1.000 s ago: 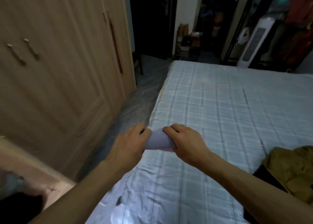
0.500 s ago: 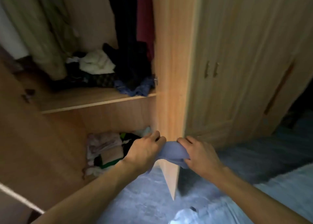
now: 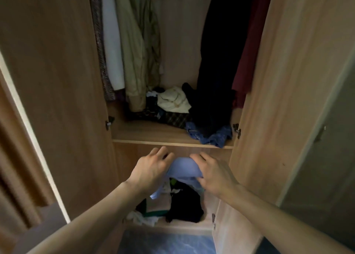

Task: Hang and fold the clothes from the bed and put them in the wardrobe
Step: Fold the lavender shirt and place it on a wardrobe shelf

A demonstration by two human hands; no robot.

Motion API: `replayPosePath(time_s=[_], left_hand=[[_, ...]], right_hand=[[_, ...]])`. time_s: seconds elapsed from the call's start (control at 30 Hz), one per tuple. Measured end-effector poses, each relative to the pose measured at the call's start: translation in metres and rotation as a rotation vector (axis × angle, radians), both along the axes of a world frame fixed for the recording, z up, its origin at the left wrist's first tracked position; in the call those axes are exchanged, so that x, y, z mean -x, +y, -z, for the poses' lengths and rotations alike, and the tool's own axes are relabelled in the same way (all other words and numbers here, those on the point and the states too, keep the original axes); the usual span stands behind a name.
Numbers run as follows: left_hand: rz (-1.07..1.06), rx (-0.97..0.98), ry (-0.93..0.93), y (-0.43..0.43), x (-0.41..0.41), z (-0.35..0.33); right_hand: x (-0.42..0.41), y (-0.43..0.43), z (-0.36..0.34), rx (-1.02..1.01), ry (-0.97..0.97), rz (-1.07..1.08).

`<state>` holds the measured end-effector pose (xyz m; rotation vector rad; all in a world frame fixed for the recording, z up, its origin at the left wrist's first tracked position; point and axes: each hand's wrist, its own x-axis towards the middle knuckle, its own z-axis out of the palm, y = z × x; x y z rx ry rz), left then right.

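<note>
I face the open wardrobe, with its shelf edge just above my hands. A folded light blue garment is held between both hands in front of the lower compartment. My left hand grips its left end and my right hand grips its right end. A loose corner of the cloth hangs down under my left wrist. The bed is out of view.
Hanging coats and dark garments fill the upper space. A heap of clothes and a blue item lie on the shelf. Black and white clothes sit in the bottom compartment. Open doors stand on both sides.
I have turned from the bed to the wardrobe, carrying the blue garment in both hands. It now sits squarely before the lower compartment opening.
</note>
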<state>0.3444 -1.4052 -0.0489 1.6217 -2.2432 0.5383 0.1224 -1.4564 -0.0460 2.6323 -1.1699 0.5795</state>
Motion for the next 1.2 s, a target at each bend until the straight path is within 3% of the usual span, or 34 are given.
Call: replayPosePath(time_s=[0.53,0.83,1.03,1.1,1.2], left_hand=[[0.001,-0.085,0.012,-0.144,-0.103,0.006],[-0.069,-0.187,0.043,-0.298,-0.138,0.024],[0.052,-0.191,-0.001,-0.418,-0.168,0.024],[0.004,-0.118,-0.094,-0.454,-0.172,0.019],[-0.003,0.155,-0.154,-0.487,-0.173,0.023]], right_hand=[[-0.106,-0.154,0.005,0.029,0.017,0.048],[-0.142,-0.311,0.025,-0.090,-0.036,0.016],[-0.161,-0.419,0.024,-0.096,-0.046,0.026],[-0.171,-0.451,0.025,-0.055,-0.087,0.042],[-0.182,-0.492,0.040,-0.016,-0.262,0.032]])
